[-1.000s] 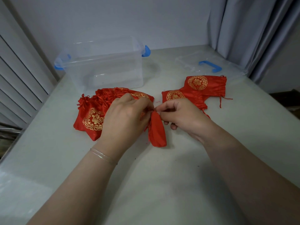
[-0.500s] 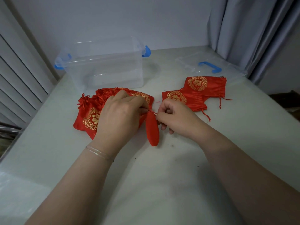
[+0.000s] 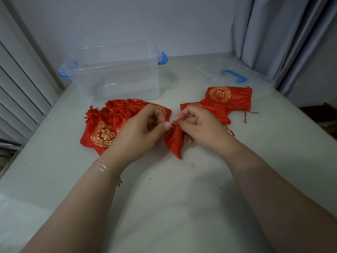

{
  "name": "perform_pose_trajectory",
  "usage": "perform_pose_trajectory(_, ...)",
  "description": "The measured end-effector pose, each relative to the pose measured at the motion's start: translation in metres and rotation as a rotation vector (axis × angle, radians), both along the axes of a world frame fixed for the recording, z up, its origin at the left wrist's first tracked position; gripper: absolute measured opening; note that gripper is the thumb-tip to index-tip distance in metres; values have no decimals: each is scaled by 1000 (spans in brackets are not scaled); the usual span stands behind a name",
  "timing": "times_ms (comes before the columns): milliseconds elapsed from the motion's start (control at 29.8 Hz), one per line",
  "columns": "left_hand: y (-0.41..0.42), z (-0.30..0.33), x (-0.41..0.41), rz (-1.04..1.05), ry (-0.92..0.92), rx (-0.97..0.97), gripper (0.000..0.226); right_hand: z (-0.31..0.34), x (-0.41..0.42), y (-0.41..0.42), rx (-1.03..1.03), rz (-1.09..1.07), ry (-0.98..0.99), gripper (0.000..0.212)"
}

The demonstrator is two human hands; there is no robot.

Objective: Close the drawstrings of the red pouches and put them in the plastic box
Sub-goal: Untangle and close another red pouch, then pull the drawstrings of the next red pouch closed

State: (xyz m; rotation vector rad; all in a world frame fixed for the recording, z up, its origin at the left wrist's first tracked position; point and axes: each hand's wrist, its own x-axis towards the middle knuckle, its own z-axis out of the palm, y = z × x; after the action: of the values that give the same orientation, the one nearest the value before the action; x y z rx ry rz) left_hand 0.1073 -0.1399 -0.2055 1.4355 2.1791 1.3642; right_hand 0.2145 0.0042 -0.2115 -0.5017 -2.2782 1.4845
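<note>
Between my hands hangs a small red pouch (image 3: 175, 141), its neck gathered tight. My left hand (image 3: 140, 132) pinches the neck with thumb and fingers. My right hand (image 3: 200, 126) pinches the red drawstring at the same spot, with a loop of cord over its fingers. A pile of red pouches with gold emblems and bunched necks (image 3: 107, 123) lies on the table behind my left hand. Two flat pouches (image 3: 224, 99) lie behind my right hand, their strings loose. The clear plastic box (image 3: 116, 73) with blue latches stands at the back left.
The box's clear lid with a blue handle (image 3: 233, 75) lies at the back right near grey curtains (image 3: 284, 39). White slatted panels (image 3: 20, 84) run along the left edge of the pale table (image 3: 173, 198).
The pouch's neck has been drawn tighter and its body has swung a little. My right hand has turned, with the cord now looped over its fingers. Both hands stay close together.
</note>
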Motion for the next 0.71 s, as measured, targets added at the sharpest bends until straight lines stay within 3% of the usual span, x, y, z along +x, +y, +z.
perform_pose_trajectory(67, 0, 1, -1, -55, -158, -20, 29, 1, -2, 1, -45, -1, 26, 18)
perform_pose_trajectory(134, 3, -2, 0, -57, -157, -40, 41, 0, -4, 1, -110, 14, 43, 16)
perform_pose_trajectory(202, 6, -5, 0, 23, -129, 52, 39, -2, -6, 1, -163, -5, 52, 12)
perform_pose_trajectory(302, 5, -3, -11, 285, -69, 218, 26, -5, -5, 11, 35, -212, 32, 10)
perform_pose_trajectory(403, -5, -5, -32, 510, 16, 169, 25, -5, 3, 29, 296, -409, -78, 13)
perform_pose_trajectory(571, -10, -21, -51, 621, 238, -103, 39, -9, 10, 49, 605, -565, -439, 43)
perform_pose_trajectory(706, -6, -19, -43, 644, 305, -72, 46, -11, 12, 61, 545, -639, -646, 77)
